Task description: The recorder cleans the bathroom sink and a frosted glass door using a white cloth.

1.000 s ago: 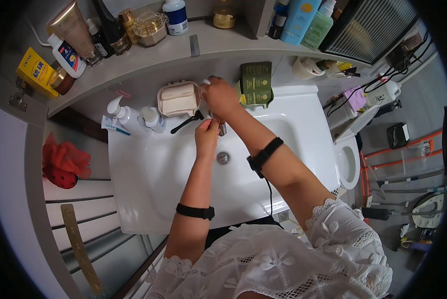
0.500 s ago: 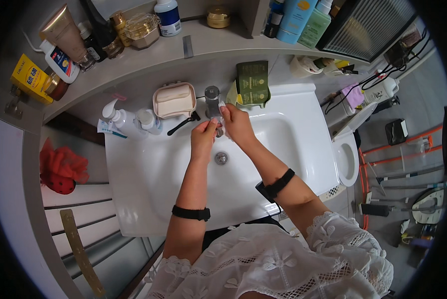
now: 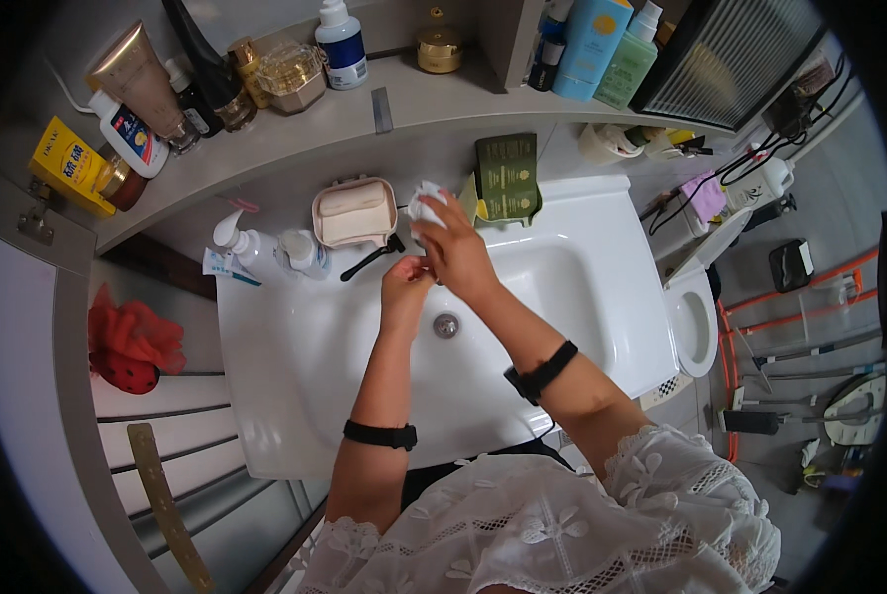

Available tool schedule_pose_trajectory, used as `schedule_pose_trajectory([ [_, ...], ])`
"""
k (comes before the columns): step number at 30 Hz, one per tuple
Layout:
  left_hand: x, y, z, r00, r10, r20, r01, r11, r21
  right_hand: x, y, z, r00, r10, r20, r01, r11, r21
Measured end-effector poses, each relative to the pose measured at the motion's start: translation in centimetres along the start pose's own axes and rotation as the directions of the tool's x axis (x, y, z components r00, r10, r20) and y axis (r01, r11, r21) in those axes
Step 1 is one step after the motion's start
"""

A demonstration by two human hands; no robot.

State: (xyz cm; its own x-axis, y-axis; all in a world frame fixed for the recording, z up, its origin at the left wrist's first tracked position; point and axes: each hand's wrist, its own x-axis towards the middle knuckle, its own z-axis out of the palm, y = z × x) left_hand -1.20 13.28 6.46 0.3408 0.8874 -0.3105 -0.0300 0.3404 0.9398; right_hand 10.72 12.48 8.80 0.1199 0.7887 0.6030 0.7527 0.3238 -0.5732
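Note:
A crumpled white tissue or thin cloth point(image 3: 427, 204) covers the top of the faucet, with my right hand point(image 3: 463, 259) closed over it and pressing it there. Just below, my left hand point(image 3: 404, 294) has its fingers drawn together by the faucet's spout; what they grip, if anything, is hidden. The two hands nearly touch, and the faucet's body is mostly out of sight behind them. Beneath them lies the white sink basin point(image 3: 562, 287) with its round metal drain point(image 3: 445, 326). A black razor point(image 3: 372, 259) rests on the rim, left of the faucet.
Behind the basin stand a pink soap dish point(image 3: 355, 236), a green pouch point(image 3: 507, 180) and, further left, a white pump bottle point(image 3: 246, 243) and a toothpaste tube point(image 3: 228, 266). A curved shelf point(image 3: 295, 129) full of cosmetics overhangs the back. The toilet point(image 3: 696, 327) is at right.
My right hand has shifted up from the spout to the faucet's top, and the white tissue or cloth now shows there. My left hand stays low by the spout. The view has shifted slightly.

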Motion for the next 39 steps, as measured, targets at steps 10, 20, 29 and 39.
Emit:
schedule_pose_trajectory([
  [10,-4.6,-1.5,-2.4,0.998,-0.014,0.063,0.042,0.884,-0.465,-3.2,-5.8,-5.0,0.980,0.139,0.144,-0.177,0.936,0.305],
  [20,-4.8,-7.0,-4.4,0.977,-0.090,-0.194,-0.040,0.813,-0.581,-11.0,-7.3,-3.2,0.853,0.211,0.478,-0.405,0.844,0.351],
  [29,6.2,-5.9,0.5,0.877,0.438,-0.198,-0.468,0.872,-0.144,-14.1,-4.9,-5.9,0.763,0.441,0.472,-0.578,0.793,0.194],
  [39,11.7,-10.4,-1.6,0.821,0.496,-0.284,-0.431,0.864,0.262,-15.3,-3.6,-6.4,0.724,0.535,0.434,-0.650,0.740,0.171],
])
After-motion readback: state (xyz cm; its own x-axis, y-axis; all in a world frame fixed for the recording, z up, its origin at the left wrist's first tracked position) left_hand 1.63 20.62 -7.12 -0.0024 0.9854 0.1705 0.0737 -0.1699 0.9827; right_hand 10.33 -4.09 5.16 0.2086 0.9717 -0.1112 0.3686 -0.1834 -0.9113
